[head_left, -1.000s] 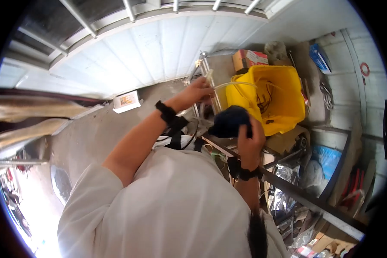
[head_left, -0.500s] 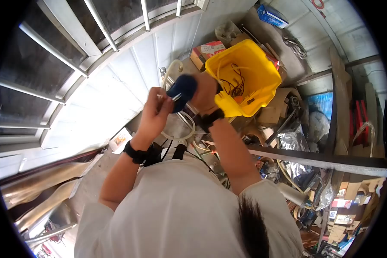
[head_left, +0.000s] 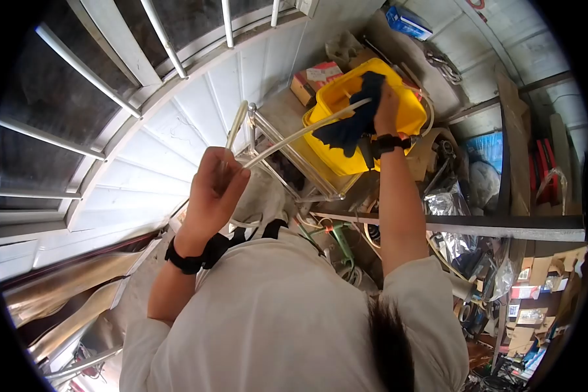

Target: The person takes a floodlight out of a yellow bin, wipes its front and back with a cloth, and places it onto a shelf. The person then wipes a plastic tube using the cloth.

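Observation:
A pale, translucent hose [head_left: 300, 134] runs between my two hands in the head view. My left hand [head_left: 217, 186] is closed on it, and a bent length rises above the fingers. My right hand [head_left: 387, 112] grips a dark blue cloth [head_left: 346, 134], bunched where the hose reaches it. Whether the cloth wraps fully round the hose is hidden. Cloth and right hand are over a yellow plastic tub [head_left: 322, 102], covering much of its inside.
A metal tube frame [head_left: 320, 186] stands before the tub. Behind are a red-and-brown carton [head_left: 317, 80] and a blue box [head_left: 408, 23]. A metal beam [head_left: 490, 224] crosses the right side, above clutter. Below lies a green tool [head_left: 341, 243]. Barred windows [head_left: 78, 72] line the left.
My right hand has moved right and up with the cloth, away from my left hand, and the hose now stretches between them. My left hand has shifted slightly left and down.

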A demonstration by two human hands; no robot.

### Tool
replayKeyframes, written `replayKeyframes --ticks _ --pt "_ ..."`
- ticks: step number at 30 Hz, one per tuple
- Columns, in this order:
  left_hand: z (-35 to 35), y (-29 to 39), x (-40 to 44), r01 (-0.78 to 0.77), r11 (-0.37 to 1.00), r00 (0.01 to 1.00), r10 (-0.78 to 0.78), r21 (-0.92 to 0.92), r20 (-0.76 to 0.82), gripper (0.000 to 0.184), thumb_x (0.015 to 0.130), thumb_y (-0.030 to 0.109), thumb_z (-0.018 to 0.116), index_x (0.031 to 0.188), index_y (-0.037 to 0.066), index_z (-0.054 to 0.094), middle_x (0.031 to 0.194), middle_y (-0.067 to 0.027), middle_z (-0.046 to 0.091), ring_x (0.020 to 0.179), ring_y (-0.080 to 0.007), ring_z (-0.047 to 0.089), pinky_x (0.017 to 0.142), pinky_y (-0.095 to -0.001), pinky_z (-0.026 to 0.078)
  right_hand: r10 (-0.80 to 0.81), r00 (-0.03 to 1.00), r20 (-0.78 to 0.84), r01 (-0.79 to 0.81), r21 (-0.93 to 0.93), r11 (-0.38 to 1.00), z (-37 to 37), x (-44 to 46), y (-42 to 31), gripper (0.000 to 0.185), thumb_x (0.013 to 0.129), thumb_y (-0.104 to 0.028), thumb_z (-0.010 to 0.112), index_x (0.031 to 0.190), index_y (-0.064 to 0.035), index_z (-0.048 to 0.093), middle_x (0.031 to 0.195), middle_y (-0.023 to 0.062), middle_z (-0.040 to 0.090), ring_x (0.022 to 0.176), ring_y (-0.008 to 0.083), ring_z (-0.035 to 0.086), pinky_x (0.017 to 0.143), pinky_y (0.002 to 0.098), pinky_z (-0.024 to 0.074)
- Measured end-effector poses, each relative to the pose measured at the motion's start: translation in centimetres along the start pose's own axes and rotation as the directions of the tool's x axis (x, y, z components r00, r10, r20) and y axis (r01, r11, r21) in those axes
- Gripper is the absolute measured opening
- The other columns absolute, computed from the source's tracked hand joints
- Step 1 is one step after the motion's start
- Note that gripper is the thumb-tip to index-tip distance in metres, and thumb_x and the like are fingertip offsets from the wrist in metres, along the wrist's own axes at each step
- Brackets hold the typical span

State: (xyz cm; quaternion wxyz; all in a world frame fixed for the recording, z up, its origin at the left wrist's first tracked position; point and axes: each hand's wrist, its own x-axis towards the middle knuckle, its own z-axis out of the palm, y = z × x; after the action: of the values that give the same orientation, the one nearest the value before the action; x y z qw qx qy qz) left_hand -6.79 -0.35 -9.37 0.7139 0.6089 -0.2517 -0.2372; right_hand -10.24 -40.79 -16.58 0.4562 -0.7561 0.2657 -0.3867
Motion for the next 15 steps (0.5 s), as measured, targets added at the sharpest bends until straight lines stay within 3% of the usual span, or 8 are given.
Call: replayKeyframes --ticks 2,6,7,9,10,12,14,15 --pt "0.0 -0.5 0.7 0.012 0.999 1.000 -0.012 0.038 -0.005 0.016 0.093 -0.001 0.056 0.098 0.006 0.042 0.075 0.0049 0.042 0.063 -0.0008 0.034 0.053 -0.0192 0.027 -0.055 0.995 -0.079 0.073 0.254 0.965 -0.2 0.3 -1.8 0.037 0.100 -0.023 0.041 0.102 0.0078 0.062 0.099 0.0155 0.068 0.090 0.0261 0.063 0.083 0.0333 0.0467" --pt "0.4 -1.6 1.6 0.080 0.980 0.997 -0.080 0.180 -0.008 0.011 0.095 0.009 0.058 0.095 0.006 0.047 0.066 0.0076 0.036 0.059 -0.0017 0.029 0.051 -0.0204 0.024 -0.123 0.969 -0.213 0.126 0.004 0.992 -0.8 -0.2 -4.6 0.037 0.099 -0.022 0.044 0.105 0.0089 0.063 0.104 0.0148 0.068 0.095 0.0244 0.063 0.087 0.0309 0.0457" --pt "0.7 -1.8 1.8 0.054 0.949 0.998 -0.041 0.311 -0.048 0.012 0.096 0.015 0.058 0.096 0.004 0.052 0.063 0.0074 0.037 0.058 -0.0020 0.030 0.050 -0.0211 0.025 -0.119 0.970 -0.214 0.135 0.060 0.989 -0.7 0.1 -5.9 0.036 0.099 -0.022 0.044 0.106 0.0073 0.063 0.105 0.0150 0.067 0.097 0.0245 0.063 0.089 0.0313 0.0451" --pt "0.7 -1.9 2.4 0.156 0.945 0.987 -0.139 0.287 -0.077 0.013 0.096 0.015 0.058 0.099 0.003 0.056 0.063 0.0064 0.041 0.058 -0.0021 0.033 0.050 -0.0209 0.026 -0.084 0.973 -0.213 0.121 0.164 0.979 -0.2 -1.9 -7.6 0.035 0.099 -0.023 0.045 0.110 0.0042 0.063 0.106 0.0152 0.066 0.100 0.0248 0.062 0.094 0.0321 0.0438" --pt "0.5 -2.0 2.6 0.211 0.937 0.977 -0.196 0.279 -0.082 0.014 0.096 0.016 0.058 0.100 0.003 0.057 0.063 0.0059 0.042 0.058 -0.0022 0.034 0.050 -0.0208 0.027 -0.337 0.916 -0.219 0.314 -0.131 0.940 0.4 -3.3 -7.1 0.034 0.098 -0.021 0.044 0.109 0.0045 0.063 0.108 0.0171 0.065 0.104 0.0281 0.060 0.097 0.0346 0.0424" --pt "0.6 -2.0 3.3 0.243 0.925 0.969 -0.246 0.294 -0.028 0.016 0.095 0.016 0.058 0.103 0.002 0.060 0.063 0.0053 0.045 0.058 -0.0023 0.036 0.050 -0.0206 0.029 -0.053 0.997 -0.061 0.062 0.142 0.988 2.0 -5.9 -9.0 0.040 0.098 -0.026 0.049 0.114 0.0087 0.059 0.110 0.0196 0.065 0.105 0.0295 0.061 0.094 0.0344 0.0424" --pt "0.9 -2.0 3.4 0.216 0.919 0.964 -0.254 0.330 0.076 0.017 0.095 0.017 0.059 0.104 0.002 0.062 0.063 0.0050 0.047 0.058 -0.0025 0.038 0.051 -0.0205 0.030 -0.104 0.994 -0.024 0.105 0.047 0.993 4.5 -8.2 -7.7 0.030 0.097 -0.025 0.051 0.090 0.0024 0.060 0.077 0.0163 0.062 0.072 0.0242 0.057 0.068 0.0343 0.0446" --pt "1.4 -2.0 3.5 0.242 0.930 0.957 -0.276 0.275 0.091 0.020 0.095 0.018 0.058 0.105 0.002 0.064 0.064 0.0047 0.048 0.058 -0.0029 0.038 0.051 -0.0206 0.030 -0.153 0.986 -0.072 0.163 0.152 0.975 5.7 -9.4 -8.9 0.030 0.096 -0.024 0.052 0.080 0.0012 0.054 0.066 0.0152 0.054 0.061 0.0234 0.050 0.059 0.0344 0.0398"
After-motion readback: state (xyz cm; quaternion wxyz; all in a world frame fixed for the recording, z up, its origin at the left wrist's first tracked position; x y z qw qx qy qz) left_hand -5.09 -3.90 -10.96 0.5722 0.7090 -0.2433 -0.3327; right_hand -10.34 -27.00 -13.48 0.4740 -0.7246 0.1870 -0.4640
